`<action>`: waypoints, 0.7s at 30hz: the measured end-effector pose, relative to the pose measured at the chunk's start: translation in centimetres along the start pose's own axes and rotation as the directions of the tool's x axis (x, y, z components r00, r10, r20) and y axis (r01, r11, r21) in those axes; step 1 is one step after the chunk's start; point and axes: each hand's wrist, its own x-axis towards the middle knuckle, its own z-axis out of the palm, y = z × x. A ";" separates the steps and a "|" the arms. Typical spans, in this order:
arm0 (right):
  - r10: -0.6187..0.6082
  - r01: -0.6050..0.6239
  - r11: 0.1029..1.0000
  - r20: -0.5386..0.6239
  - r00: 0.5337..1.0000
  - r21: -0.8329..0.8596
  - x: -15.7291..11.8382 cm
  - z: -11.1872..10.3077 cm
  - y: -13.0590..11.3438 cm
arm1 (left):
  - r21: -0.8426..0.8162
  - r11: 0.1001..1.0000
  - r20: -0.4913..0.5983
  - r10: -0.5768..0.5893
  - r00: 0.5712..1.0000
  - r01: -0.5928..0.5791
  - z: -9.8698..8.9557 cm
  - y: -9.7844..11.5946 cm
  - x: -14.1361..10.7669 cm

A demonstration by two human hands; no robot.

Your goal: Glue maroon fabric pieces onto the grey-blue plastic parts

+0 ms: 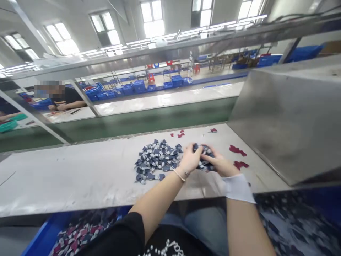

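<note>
My left hand [190, 158] and my right hand [218, 162] are cupped around a clump of small dark blue and grey pieces [206, 165] on the white table [80, 177]. Fingers of both hands curl over the clump from either side, thumbs towards each other. Just left of my left hand spreads a loose pile of the same blue and grey pieces [157, 156]. The undersides of my hands and part of the clump are hidden.
Dark red pieces [237, 150] lie right of my hands, smaller ones [181, 134] behind the pile. A metal housing [282, 121] bounds the right. Blue bins of pieces [77, 234] sit below the table edge. Another person [71, 97] works at the far left.
</note>
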 end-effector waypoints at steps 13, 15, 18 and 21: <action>0.103 0.009 0.923 0.268 0.958 -0.385 9.6 11.6 -2.5 | 0.347 0.937 -0.064 -0.027 0.998 0.048 -16.1 -6.3 1.8; 0.101 0.029 0.883 0.249 0.963 -0.468 9.9 9.7 -2.2 | 0.422 0.906 -0.039 -0.013 0.999 0.028 -17.9 -6.5 1.4; 0.053 0.039 0.800 0.136 0.989 -0.598 11.1 6.9 -0.6 | 0.547 0.836 -0.022 0.056 0.998 -0.035 -19.8 -7.0 2.8; -0.014 0.060 0.723 0.073 0.997 -0.688 12.6 6.4 2.0 | 0.572 0.817 -0.006 0.083 0.996 -0.065 -20.6 -8.1 6.1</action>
